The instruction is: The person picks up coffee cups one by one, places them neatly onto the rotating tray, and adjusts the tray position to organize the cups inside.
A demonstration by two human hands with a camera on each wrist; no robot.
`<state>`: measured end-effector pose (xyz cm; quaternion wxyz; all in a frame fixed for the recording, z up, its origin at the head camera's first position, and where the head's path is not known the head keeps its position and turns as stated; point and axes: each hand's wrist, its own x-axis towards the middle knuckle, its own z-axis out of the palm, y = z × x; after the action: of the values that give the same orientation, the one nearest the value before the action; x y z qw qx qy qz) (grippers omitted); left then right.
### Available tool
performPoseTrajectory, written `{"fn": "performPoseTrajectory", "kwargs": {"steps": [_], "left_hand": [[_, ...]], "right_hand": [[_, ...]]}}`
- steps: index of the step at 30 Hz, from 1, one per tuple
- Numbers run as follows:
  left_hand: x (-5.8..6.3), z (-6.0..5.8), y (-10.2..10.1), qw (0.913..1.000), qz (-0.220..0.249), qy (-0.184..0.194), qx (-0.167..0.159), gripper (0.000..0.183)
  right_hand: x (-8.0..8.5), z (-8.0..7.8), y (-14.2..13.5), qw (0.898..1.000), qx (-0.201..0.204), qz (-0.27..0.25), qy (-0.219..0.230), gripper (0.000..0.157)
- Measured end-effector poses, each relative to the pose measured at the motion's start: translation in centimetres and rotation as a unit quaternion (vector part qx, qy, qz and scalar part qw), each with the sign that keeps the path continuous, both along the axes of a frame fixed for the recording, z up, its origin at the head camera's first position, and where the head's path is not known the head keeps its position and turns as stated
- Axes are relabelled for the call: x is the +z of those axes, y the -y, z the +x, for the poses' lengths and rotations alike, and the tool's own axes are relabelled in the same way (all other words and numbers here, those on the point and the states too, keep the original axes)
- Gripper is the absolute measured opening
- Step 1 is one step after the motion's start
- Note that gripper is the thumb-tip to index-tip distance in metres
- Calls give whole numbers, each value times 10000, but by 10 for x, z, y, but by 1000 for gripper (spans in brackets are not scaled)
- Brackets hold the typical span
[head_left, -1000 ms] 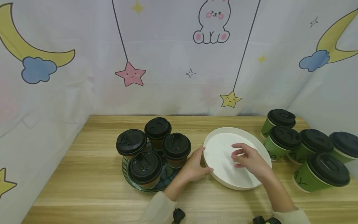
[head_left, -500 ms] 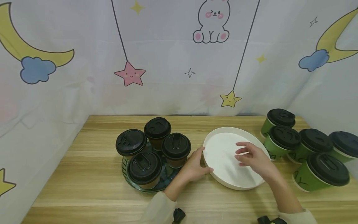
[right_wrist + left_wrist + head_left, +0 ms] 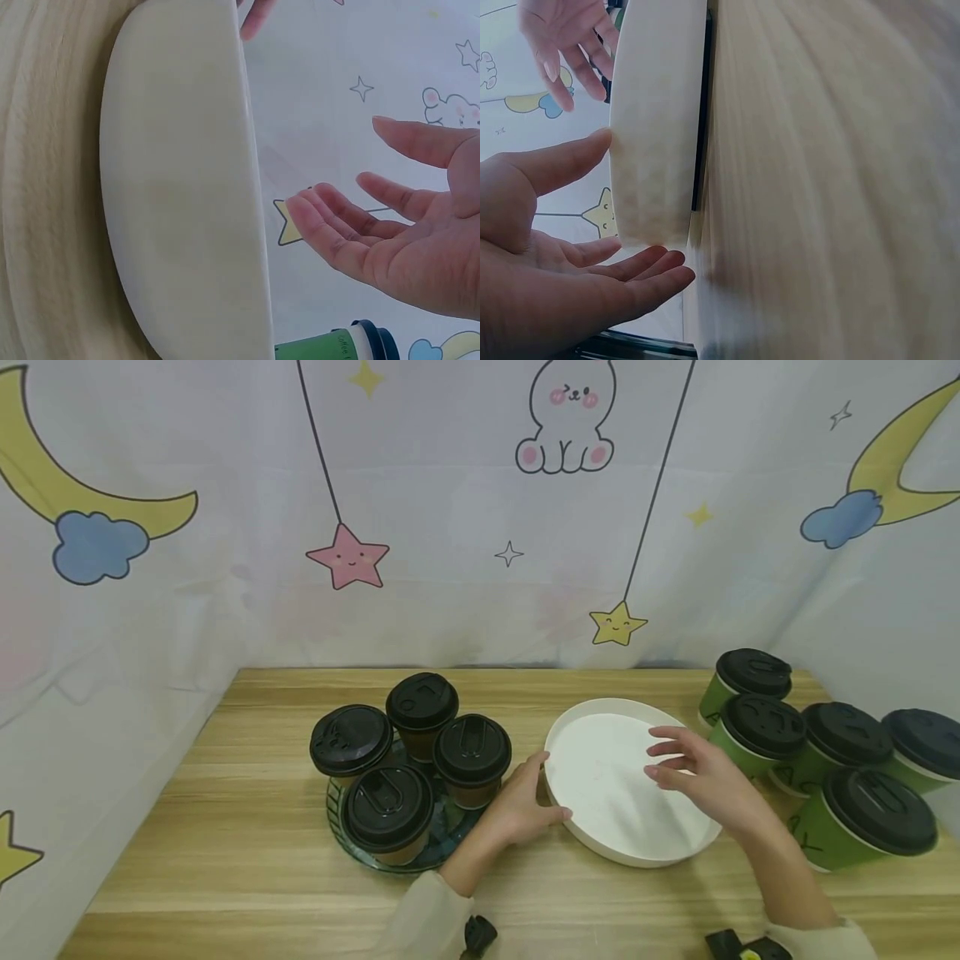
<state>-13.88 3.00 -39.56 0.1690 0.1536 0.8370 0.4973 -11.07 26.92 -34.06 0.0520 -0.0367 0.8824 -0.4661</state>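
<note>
My left hand is at the left side of a round white tray, its thumb and fingers spread. In the left wrist view, the left thumb meets the tray's rim and the fingertips lie against its side wall. My right hand hovers over the tray's right part, fingers loosely bent and apart, nothing between them. The right wrist view shows this hand above the rim, away from the wall. Nothing lies inside the tray where its floor shows.
Left of the tray, a dark green glass plate bears several brown cups with black lids. Several green paper cups with black lids stand at the right, close by my right forearm. A printed white cloth hangs behind the wooden table.
My right hand has drifted to the right and slightly away from me over the tray, its fingers spreading a little. My left hand and the tray have stayed in place.
</note>
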Motion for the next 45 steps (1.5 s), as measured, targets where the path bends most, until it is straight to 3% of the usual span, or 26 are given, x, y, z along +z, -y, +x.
{"fn": "performPoseTrajectory", "kwargs": {"steps": [18,45], "left_hand": [[0,-1,0,10000,-35,1,-16,80],[2,2,0,10000,-57,54,9,79]], "right_hand": [[18,7,-21,9967,-148,755,-270,61],[32,24,-68,9899,-507,1192,-569,64]]}}
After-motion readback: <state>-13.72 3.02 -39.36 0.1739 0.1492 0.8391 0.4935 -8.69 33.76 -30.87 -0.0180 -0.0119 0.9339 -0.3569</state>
